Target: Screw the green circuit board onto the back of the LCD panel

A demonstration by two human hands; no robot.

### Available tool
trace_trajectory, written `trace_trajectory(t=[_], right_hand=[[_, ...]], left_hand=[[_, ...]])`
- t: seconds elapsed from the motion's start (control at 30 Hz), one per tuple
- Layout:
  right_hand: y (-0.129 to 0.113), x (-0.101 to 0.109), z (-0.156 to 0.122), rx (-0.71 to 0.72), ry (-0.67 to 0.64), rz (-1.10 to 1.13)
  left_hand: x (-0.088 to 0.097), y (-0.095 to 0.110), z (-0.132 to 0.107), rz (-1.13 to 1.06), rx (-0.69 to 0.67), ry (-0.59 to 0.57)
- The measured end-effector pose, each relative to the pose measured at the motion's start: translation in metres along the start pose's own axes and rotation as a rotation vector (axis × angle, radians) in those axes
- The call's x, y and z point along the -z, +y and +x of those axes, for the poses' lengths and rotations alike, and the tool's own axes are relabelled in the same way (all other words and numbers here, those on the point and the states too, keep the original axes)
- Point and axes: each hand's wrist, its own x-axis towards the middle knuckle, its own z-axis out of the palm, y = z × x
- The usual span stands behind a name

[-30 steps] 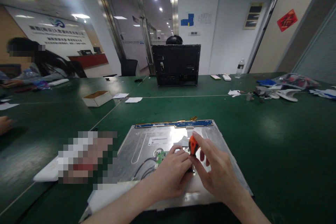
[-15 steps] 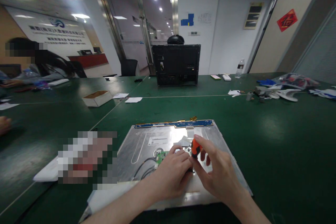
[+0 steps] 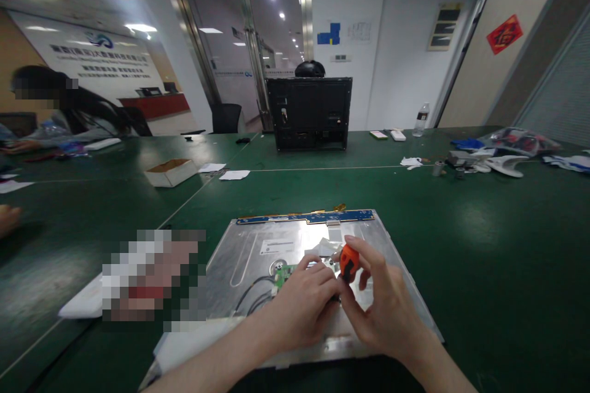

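Note:
My right hand (image 3: 385, 295) grips a screwdriver with an orange and black handle (image 3: 349, 262) between thumb and fingertips. The handle stands near upright over a metal-backed display panel (image 3: 258, 239); its tip is hidden behind my fingers. My left hand (image 3: 308, 298) lies low on the panel, its fingers curled together over a green circuit board (image 3: 283, 275) beside the screwdriver. Whatever sits under those fingers is hidden. Dark cables (image 3: 251, 295) run from the board toward the left. Along the panel's far edge runs a blue circuit strip (image 3: 286, 218).
A black monitor casing (image 3: 310, 113) stands across the green table (image 3: 498, 270). An open white box (image 3: 171, 175) and papers (image 3: 235, 175) lie to the left, a bottle (image 3: 421, 120) and loose parts (image 3: 470, 159) to the right. Another person (image 3: 69, 104) sits at far left.
The screwdriver's handle has turned and tilted slightly to the right in my right hand's fingers. My left hand and the panel stay in place.

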Motion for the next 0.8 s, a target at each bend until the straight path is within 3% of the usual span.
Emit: trace_trajectory(t=[0.8], right_hand=[[0.0020,-0.0029,0.0000,0.055,0.002,0.012]], left_hand=[[-0.0037,-0.0029,-0.0014,0.049,-0.001,-0.008]])
